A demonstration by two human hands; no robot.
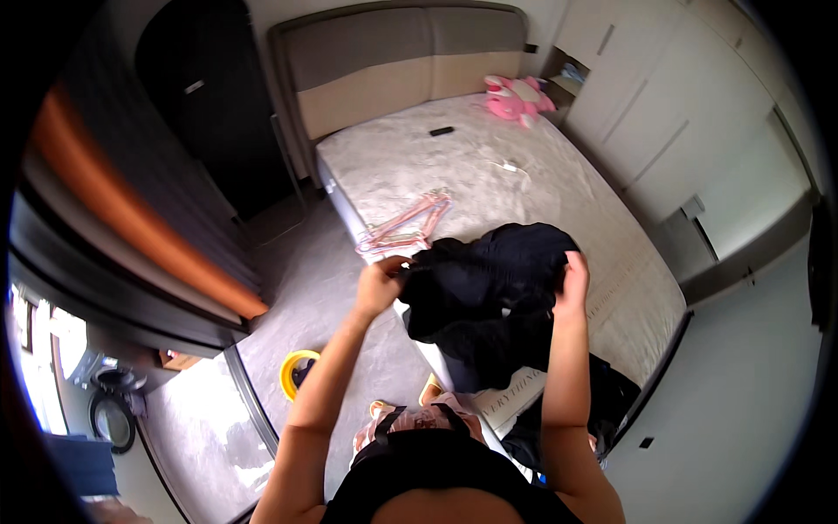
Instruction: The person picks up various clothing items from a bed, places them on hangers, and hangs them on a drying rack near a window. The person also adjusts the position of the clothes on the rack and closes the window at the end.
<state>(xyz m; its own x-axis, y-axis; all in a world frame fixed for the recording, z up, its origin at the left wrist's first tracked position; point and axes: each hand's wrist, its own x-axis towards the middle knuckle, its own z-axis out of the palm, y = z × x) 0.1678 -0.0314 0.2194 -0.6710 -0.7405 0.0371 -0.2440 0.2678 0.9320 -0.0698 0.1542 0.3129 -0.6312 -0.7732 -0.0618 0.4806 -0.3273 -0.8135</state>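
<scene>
Garment: we are holding the black garment point(489, 297) up over the near edge of the bed point(524, 201), most of its bulk hanging down past that edge.
Left hand: our left hand point(381, 286) is gripping the garment's left corner, fingers curled shut on the cloth.
Right hand: our right hand point(574, 278) is pinching the right side, fingers closed on the fabric.
Doing it well: we are judging that keeping both grips level and drawing them apart would open the bunched middle; the cloth is looking limp and heavy, so a firm hold on a seam is serving better than loose fabric.
Edges: the pink hangers point(406, 225) are lying on the bed just beyond our left hand, near the bed's side edge, where a swinging sleeve could be catching them.
Open room: the bed surface beyond the garment is lying largely free, with a dark remote point(442, 131) and a pink plush toy point(517, 96) well apart near the headboard; the yellow basin point(297, 371) is sitting on the floor left of the bed.
</scene>
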